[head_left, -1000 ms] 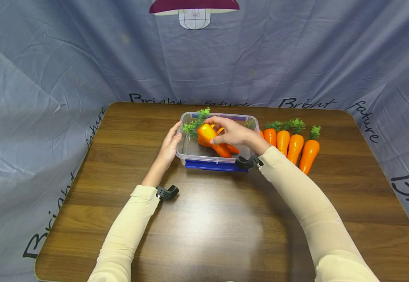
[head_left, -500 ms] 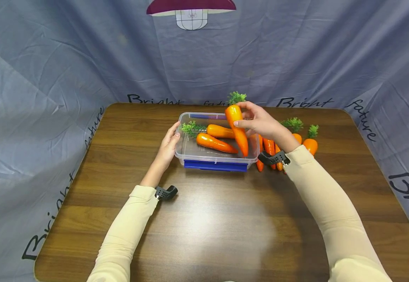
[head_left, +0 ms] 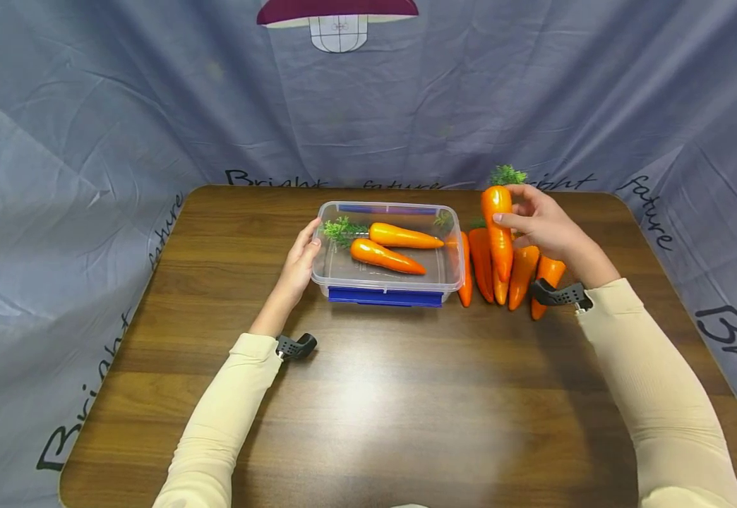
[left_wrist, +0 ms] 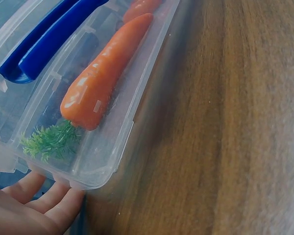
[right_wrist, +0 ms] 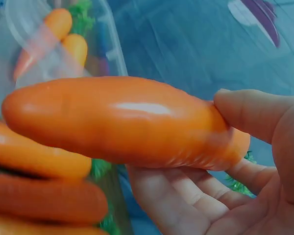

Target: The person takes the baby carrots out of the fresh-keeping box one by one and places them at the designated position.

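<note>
Right-hand grip: the right hand (head_left: 543,222) grasps a glossy orange carrot-shaped piece with a feathery green top (head_left: 498,212), thumb on the near side, fingers behind.
Held carrot: in the air to the right of the box, over the row, green top away from the person, tip toward them.
Left-hand contact: the left hand (head_left: 298,257) grasps nothing; its fingers rest against the left end of a clear plastic rectangular box with blue clips (head_left: 387,286).
Box contents: two glossy orange carrots, a rear one (head_left: 406,236) and a front one (head_left: 386,257), lie side by side, thick ends left, tips right.
Carrot row: more orange carrots (head_left: 522,275) lie just right of the box, tips toward the person; probably five, though the hand and held carrot cover part of them.
Tabletop: brown wood-grain table (head_left: 375,395).
Backdrop: grey-blue fabric curtain (head_left: 152,92) with dark lettering.
Sleeves: cream-coloured sleeves (head_left: 216,423), a black wrist camera (head_left: 296,346) beside the left cuff.
</note>
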Motion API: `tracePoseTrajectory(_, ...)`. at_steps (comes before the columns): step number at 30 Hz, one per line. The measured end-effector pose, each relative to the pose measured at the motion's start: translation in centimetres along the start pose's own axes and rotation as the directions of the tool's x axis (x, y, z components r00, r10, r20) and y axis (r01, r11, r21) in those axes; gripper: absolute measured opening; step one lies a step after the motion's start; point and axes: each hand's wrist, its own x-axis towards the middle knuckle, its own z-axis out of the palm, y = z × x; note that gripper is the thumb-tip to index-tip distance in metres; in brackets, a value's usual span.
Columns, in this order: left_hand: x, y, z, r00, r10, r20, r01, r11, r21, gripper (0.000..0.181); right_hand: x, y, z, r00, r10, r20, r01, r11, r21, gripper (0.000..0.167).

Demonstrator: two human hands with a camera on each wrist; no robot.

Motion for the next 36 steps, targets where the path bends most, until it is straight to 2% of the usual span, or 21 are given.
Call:
tracePoseTrajectory(7,0.0,0.0,0.0,1.0,0.004,-0.009,-0.004,1.0,-0.001,0.048,-1.8,2.6,-3.1,0.993,0.08,-0.09,-0.081,0.997,-0.013,0.076)
tracePoseTrajectory(12,0.1,-0.1,0.0,1.0,-0.009,-0.008,0.009,1.0,-0.001,0.048,-3.3,5.8,-5.3,0.982,0.127,-0.139,-0.126,0.992,0.015,0.08)
tracePoseTrajectory(17,0.0,0.1,0.0,1.0,-0.007,-0.007,0.007,1.0,-0.015,0.048,-4.9,8.6,-7.1,0.97,0.176,-0.167,-0.18,0.984,-0.007,0.085)
tracePoseTrajectory(21,0.0,0.2,-0.1,1.0,-0.005,-0.007,0.005,1.0,-0.014,0.048,-6.0,10.2,-7.6,0.955,0.216,-0.204,-0.226,0.974,-0.025,0.089)
tracePoseTrajectory(28,0.1,0.1,0.0,1.0,-0.013,-0.008,0.013,1.0,-0.009,0.048,-6.7,13.0,-7.8,0.943,0.257,-0.212,-0.27,0.962,-0.036,0.086)
tracePoseTrajectory(32,0.1,-0.1,0.0,1.0,-0.006,-0.001,0.006,1.0,-0.005,0.048,-6.7,13.7,-7.7,0.928,0.298,-0.222,-0.316,0.947,-0.049,0.086)
tracePoseTrajectory(36,0.1,-0.2,0.0,1.0,-0.001,-0.006,0.001,1.0,-0.006,0.048,-6.5,13.7,-7.4,0.921,0.308,-0.238,-0.331,0.942,-0.061,0.087)
